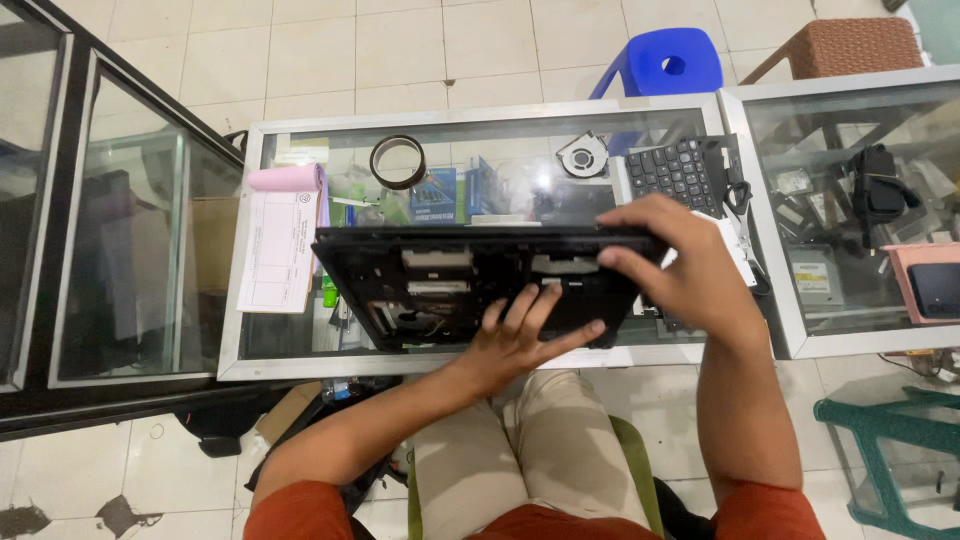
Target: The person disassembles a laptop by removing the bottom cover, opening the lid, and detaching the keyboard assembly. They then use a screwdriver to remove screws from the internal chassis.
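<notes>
A black laptop bottom shell (420,285) lies upside-in on the glass counter (300,360), its inner frame and silver brackets showing. My left hand (525,335) rests flat on its near right part, fingers spread. My right hand (680,260) grips the shell's far right corner, fingers curled over the edge. A black keyboard (675,172) lies just beyond that hand. A small round fan (582,157) sits to the keyboard's left.
A pink-topped receipt pad (282,235) lies at the counter's left. A tape roll (398,160) sits at the back. A blue stool (665,62) and brown stool (850,48) stand behind. A second glass case (860,200) adjoins on the right; a green stool (890,440) stands near my right knee.
</notes>
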